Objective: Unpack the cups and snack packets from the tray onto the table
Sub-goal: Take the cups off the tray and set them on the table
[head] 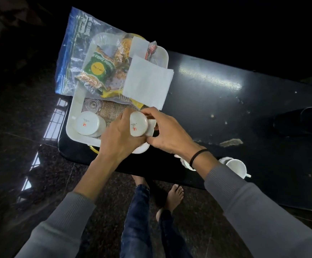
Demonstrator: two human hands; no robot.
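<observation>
Room lies open on the glossy black counter (216,101) to the right of the white rectangular plastic tray (71,120) at the counter's left end. Over the tray's near right corner, the left hand (117,135) and right hand (168,133) curl their fingers (152,113) round an upturned white ceramic cup (138,124). Printed snack packets (97,68) lie in the tray's far half.

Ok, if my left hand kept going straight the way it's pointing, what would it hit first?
Your left hand, gripping the white cup, would probably first meet your right hand, wrapped over that cup. Past it lies the folded napkin. Height is hard to judge.
</observation>
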